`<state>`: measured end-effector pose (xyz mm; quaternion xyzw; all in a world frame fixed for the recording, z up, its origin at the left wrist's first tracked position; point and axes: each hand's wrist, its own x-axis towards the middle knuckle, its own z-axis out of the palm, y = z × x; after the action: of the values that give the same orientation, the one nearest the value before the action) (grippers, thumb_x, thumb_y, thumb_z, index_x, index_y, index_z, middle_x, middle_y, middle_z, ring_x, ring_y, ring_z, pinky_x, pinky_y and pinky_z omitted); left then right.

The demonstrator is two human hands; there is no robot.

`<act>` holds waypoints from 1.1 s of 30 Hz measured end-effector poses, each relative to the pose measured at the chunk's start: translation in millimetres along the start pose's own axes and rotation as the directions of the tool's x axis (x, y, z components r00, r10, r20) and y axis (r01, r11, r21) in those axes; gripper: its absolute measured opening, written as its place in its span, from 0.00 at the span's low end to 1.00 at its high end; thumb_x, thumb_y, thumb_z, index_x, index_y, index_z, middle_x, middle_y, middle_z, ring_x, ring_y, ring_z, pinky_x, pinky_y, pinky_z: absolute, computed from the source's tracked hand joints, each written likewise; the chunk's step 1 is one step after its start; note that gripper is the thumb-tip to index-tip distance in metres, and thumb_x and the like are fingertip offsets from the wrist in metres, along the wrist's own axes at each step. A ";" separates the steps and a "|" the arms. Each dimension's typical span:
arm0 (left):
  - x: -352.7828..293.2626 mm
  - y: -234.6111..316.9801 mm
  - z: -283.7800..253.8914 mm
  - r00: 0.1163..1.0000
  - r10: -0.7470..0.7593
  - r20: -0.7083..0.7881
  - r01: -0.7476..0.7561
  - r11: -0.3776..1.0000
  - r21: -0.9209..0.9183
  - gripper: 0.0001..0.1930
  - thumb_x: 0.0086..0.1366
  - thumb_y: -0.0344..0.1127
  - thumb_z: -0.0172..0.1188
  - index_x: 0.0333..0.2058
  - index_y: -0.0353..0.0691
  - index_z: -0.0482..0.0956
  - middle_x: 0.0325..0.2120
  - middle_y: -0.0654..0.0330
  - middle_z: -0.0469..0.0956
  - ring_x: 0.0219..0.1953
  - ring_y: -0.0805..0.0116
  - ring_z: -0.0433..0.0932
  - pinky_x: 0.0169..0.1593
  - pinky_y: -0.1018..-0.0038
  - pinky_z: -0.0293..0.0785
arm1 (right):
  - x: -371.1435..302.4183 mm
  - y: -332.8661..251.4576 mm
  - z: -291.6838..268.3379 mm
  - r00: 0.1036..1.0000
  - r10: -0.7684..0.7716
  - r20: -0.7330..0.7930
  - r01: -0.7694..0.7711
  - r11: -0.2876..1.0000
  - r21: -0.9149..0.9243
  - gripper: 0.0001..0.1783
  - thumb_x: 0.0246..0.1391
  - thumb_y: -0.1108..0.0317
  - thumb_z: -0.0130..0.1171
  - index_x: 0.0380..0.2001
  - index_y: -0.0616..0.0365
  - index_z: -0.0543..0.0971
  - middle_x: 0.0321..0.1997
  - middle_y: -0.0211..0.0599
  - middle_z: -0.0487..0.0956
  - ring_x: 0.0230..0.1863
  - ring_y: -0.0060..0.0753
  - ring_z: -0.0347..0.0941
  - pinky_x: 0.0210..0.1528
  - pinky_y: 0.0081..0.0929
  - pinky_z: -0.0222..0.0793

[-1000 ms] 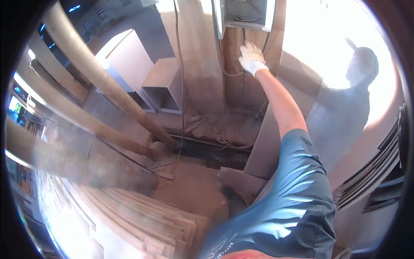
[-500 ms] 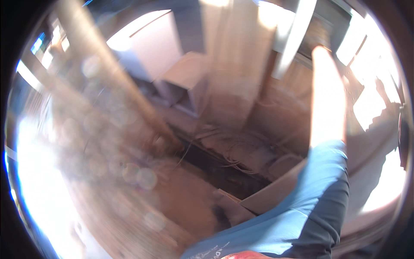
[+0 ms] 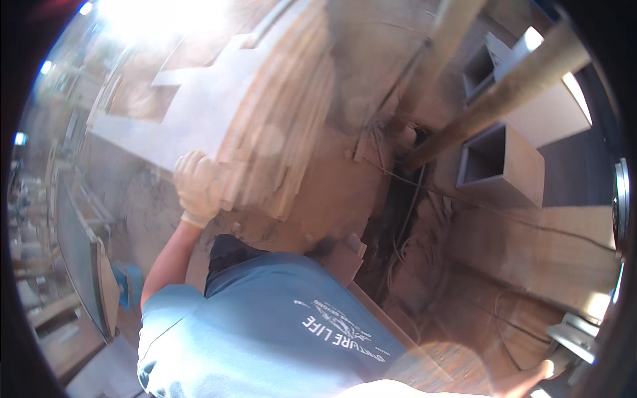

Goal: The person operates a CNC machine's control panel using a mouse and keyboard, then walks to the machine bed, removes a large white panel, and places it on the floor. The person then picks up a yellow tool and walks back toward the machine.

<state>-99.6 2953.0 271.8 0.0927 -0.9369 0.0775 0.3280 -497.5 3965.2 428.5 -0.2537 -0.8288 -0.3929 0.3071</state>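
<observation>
My left hand (image 3: pixel 198 188), in a pale work glove, is at the near corner of a white-topped wooden panel (image 3: pixel 206 109). Its fingers are curled over the panel's edge. Under and beside that panel, long wooden strips or boards (image 3: pixel 285 126) lie in a stack. My right hand (image 3: pixel 536 378) is partly in view at the lower right, close to a pale metal part (image 3: pixel 574 337). Glare and the picture's rim hide most of its fingers, so its grip is unclear.
Two round poles (image 3: pixel 497 99) slant across the upper right. Beside them stand open box-shaped wooden pieces (image 3: pixel 504 162). A dark trench-like gap (image 3: pixel 398 212) with cables runs between the dusty floor and a wooden panel (image 3: pixel 531 252). At left leans a dark framed board (image 3: pixel 83 245).
The view has swung left, bringing the stacked boards and my left hand into sight. My right arm, earlier stretched toward the upper right, now shows only at the lower right.
</observation>
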 end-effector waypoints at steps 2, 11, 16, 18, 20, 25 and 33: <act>-3.7 -7.4 -10.5 1.000 -0.013 -0.005 0.013 0.998 -0.053 0.22 0.75 0.42 0.55 0.59 0.32 0.76 0.58 0.38 0.77 0.60 0.33 0.76 0.68 0.41 0.68 | -107.3 -49.0 -21.1 0.999 -0.023 0.048 0.029 0.992 -0.126 0.15 0.70 0.65 0.53 0.51 0.51 0.86 0.55 0.40 0.85 0.53 0.39 0.82 0.50 0.36 0.78; -34.2 15.2 -36.2 0.977 -0.109 -0.181 0.041 0.938 -0.345 0.26 0.61 0.47 0.69 0.58 0.47 0.84 0.59 0.47 0.78 0.63 0.42 0.75 0.67 0.43 0.69 | -673.8 -360.6 -381.8 -0.400 -0.836 -0.375 0.034 -0.423 0.906 0.19 0.67 0.60 0.58 0.52 0.61 0.85 0.51 0.49 0.88 0.48 0.53 0.86 0.50 0.44 0.80; -191.6 -55.2 -102.6 0.985 -0.085 -0.150 -0.027 0.783 -0.621 0.28 0.58 0.43 0.73 0.56 0.42 0.80 0.61 0.49 0.77 0.67 0.43 0.74 0.72 0.44 0.68 | -747.2 -348.0 -621.1 -0.550 -0.767 -0.330 0.163 -0.486 0.858 0.25 0.68 0.54 0.61 0.61 0.57 0.81 0.54 0.51 0.87 0.57 0.50 0.84 0.60 0.43 0.76; -301.4 -99.7 -119.5 0.970 -0.227 0.083 0.229 0.750 -0.620 0.22 0.61 0.41 0.68 0.53 0.43 0.81 0.58 0.52 0.80 0.64 0.48 0.77 0.69 0.51 0.71 | -778.0 -326.0 -695.7 -0.605 -0.753 -0.260 0.055 -0.365 0.929 0.23 0.67 0.61 0.62 0.61 0.60 0.81 0.57 0.50 0.86 0.58 0.46 0.84 0.61 0.40 0.77; -412.5 -146.4 -134.3 0.628 -0.535 0.566 0.769 0.315 -0.556 0.17 0.69 0.45 0.64 0.50 0.42 0.86 0.48 0.56 0.86 0.58 0.55 0.83 0.63 0.59 0.77 | -840.6 -298.8 -776.5 -0.664 -0.616 -0.424 -0.116 -0.475 0.872 0.21 0.66 0.66 0.61 0.60 0.62 0.81 0.55 0.52 0.87 0.57 0.46 0.85 0.59 0.38 0.78; -549.6 -241.1 -157.4 0.329 -0.435 0.838 0.265 -0.809 -0.524 0.20 0.79 0.51 0.59 0.54 0.41 0.86 0.44 0.65 0.87 0.45 0.75 0.84 0.50 0.74 0.81 | -953.0 -268.5 -962.1 -0.817 -0.251 -0.520 -0.381 -0.442 0.812 0.14 0.67 0.74 0.59 0.53 0.66 0.83 0.51 0.42 0.88 0.53 0.34 0.84 0.56 0.32 0.80; -587.2 -416.7 -198.9 0.363 -0.727 0.583 0.666 -0.235 -0.708 0.24 0.80 0.51 0.58 0.63 0.40 0.81 0.56 0.60 0.84 0.58 0.70 0.79 0.64 0.69 0.73 | -1108.1 -415.0 -1162.8 -0.637 -0.686 -0.351 -0.492 0.012 0.871 0.22 0.77 0.50 0.55 0.52 0.61 0.79 0.49 0.40 0.85 0.50 0.38 0.82 0.54 0.37 0.81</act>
<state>564.1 2661.5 91.3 0.4034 -0.5597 -0.6477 0.3232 344.5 2594.7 22.2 0.2979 -0.5954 0.3173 -0.6753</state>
